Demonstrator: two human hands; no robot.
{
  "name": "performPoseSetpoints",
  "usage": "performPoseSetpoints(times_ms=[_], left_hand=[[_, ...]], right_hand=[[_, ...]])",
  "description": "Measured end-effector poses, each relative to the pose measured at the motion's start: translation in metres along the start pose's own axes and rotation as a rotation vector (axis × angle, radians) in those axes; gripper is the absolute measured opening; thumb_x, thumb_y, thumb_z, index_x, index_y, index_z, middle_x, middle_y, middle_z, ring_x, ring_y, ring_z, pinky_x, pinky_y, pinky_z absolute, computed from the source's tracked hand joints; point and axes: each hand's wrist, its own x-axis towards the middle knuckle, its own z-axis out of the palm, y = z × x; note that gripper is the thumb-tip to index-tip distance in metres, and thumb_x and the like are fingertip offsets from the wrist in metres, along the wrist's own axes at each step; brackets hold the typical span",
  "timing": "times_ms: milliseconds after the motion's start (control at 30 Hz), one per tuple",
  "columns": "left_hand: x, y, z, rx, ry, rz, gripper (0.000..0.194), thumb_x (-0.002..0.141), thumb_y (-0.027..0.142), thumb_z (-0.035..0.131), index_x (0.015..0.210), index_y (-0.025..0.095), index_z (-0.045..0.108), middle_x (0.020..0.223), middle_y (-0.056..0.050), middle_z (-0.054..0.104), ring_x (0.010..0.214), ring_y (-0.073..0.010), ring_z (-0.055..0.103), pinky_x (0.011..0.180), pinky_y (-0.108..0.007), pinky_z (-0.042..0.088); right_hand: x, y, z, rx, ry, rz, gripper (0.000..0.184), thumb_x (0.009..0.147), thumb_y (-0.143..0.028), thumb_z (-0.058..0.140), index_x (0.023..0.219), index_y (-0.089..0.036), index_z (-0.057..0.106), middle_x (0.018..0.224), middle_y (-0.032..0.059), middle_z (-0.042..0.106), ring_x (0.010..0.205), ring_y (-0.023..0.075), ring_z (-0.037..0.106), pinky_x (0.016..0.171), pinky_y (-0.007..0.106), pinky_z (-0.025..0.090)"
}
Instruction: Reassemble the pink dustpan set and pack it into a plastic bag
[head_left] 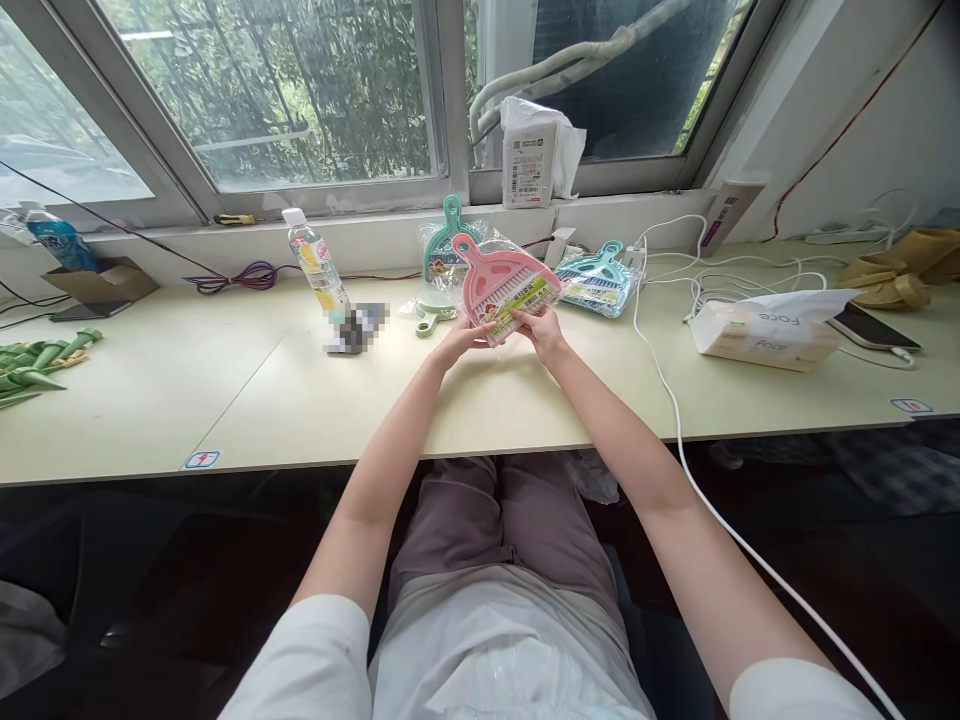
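A pink dustpan and brush set in clear plastic wrap is held up over the table, tilted, its handle toward the upper left. My left hand is closed on its lower left edge. On the lower right side, by the yellow-green label, my right hand grips the same package. Just behind stands a green dustpan set in plastic, partly covered by the pink one. A pale green dustpan lies left of my left hand. Right of my hands lies a wrapped teal dustpan set.
A bottle stands at the left beside a blurred-out item. At the right are a tissue pack, a phone and a white cable hanging over the front edge. A tissue packet sits on the sill.
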Motion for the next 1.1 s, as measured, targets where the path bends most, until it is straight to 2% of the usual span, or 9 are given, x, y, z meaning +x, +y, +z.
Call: performPoseSetpoints(times_ms=[167, 367, 433, 533, 700, 867, 1000, 1100], left_hand=[[-0.003, 0.003, 0.003, 0.032, -0.031, -0.023, 0.067, 0.078, 0.043, 0.079, 0.134, 0.023, 0.050, 0.124, -0.014, 0.070, 0.087, -0.0245, 0.075, 0.095, -0.048, 0.055], [-0.008, 0.005, 0.008, 0.027, -0.214, -0.076, 0.061, 0.081, 0.057, 0.072, 0.130, 0.023, 0.059, 0.133, -0.016, 0.066, 0.106, -0.0289, 0.072, 0.097, -0.046, 0.053], [-0.005, 0.003, 0.008, -0.017, -0.173, -0.089, 0.063, 0.082, 0.061, 0.070, 0.132, 0.025, 0.058, 0.136, -0.016, 0.064, 0.112, -0.0295, 0.069, 0.095, -0.045, 0.054], [0.001, 0.001, 0.007, -0.142, -0.014, -0.036, 0.058, 0.086, 0.060, 0.064, 0.133, 0.028, 0.057, 0.137, -0.012, 0.063, 0.121, -0.0286, 0.064, 0.095, -0.042, 0.055], [0.007, 0.002, 0.006, -0.255, 0.153, -0.006, 0.042, 0.088, 0.049, 0.066, 0.123, 0.025, 0.061, 0.129, -0.007, 0.068, 0.121, -0.0241, 0.063, 0.096, -0.038, 0.054], [0.009, 0.001, 0.006, -0.251, 0.182, -0.032, 0.040, 0.085, 0.045, 0.072, 0.119, 0.025, 0.061, 0.119, -0.004, 0.072, 0.108, -0.0191, 0.068, 0.097, -0.037, 0.054], [0.008, 0.002, 0.004, -0.209, 0.158, 0.006, 0.050, 0.080, 0.050, 0.076, 0.118, 0.021, 0.063, 0.107, -0.005, 0.074, 0.093, -0.0165, 0.072, 0.095, -0.035, 0.055], [0.007, 0.004, 0.002, -0.204, 0.142, 0.046, 0.055, 0.076, 0.052, 0.079, 0.116, 0.017, 0.065, 0.102, -0.006, 0.076, 0.090, -0.0172, 0.073, 0.095, -0.035, 0.056]], right_hand=[[0.001, 0.001, -0.001, -0.006, 0.010, -0.054, 0.035, 0.065, -0.018, 0.087, 0.089, -0.020, 0.062, 0.107, 0.0063, 0.075, 0.108, 0.0252, 0.071, 0.097, 0.045, 0.061], [-0.002, -0.003, 0.001, -0.012, 0.004, -0.107, 0.035, 0.068, -0.028, 0.086, 0.092, -0.021, 0.062, 0.112, 0.0057, 0.074, 0.116, 0.0237, 0.068, 0.098, 0.040, 0.060], [-0.003, -0.004, 0.002, 0.012, 0.010, -0.108, 0.037, 0.067, -0.028, 0.087, 0.092, -0.021, 0.061, 0.113, 0.0058, 0.074, 0.117, 0.0237, 0.067, 0.100, 0.040, 0.059], [-0.004, -0.004, 0.003, 0.020, 0.008, -0.096, 0.039, 0.065, -0.029, 0.088, 0.093, -0.021, 0.061, 0.114, 0.0057, 0.074, 0.118, 0.0241, 0.067, 0.100, 0.041, 0.059], [-0.005, -0.003, 0.004, 0.005, -0.004, -0.069, 0.041, 0.064, -0.028, 0.089, 0.093, -0.021, 0.061, 0.116, 0.0058, 0.074, 0.118, 0.0243, 0.067, 0.100, 0.042, 0.059], [-0.002, 0.000, 0.001, -0.005, -0.005, -0.083, 0.042, 0.065, -0.028, 0.088, 0.096, -0.022, 0.061, 0.116, 0.0061, 0.073, 0.117, 0.0242, 0.067, 0.101, 0.044, 0.059], [0.002, 0.002, 0.001, 0.045, 0.024, -0.082, 0.041, 0.066, -0.025, 0.087, 0.096, -0.022, 0.060, 0.116, 0.0057, 0.073, 0.114, 0.0231, 0.068, 0.100, 0.042, 0.059], [0.003, 0.001, 0.002, 0.056, 0.032, -0.069, 0.040, 0.066, -0.024, 0.087, 0.094, -0.021, 0.059, 0.114, 0.0061, 0.074, 0.113, 0.0227, 0.069, 0.099, 0.041, 0.060]])
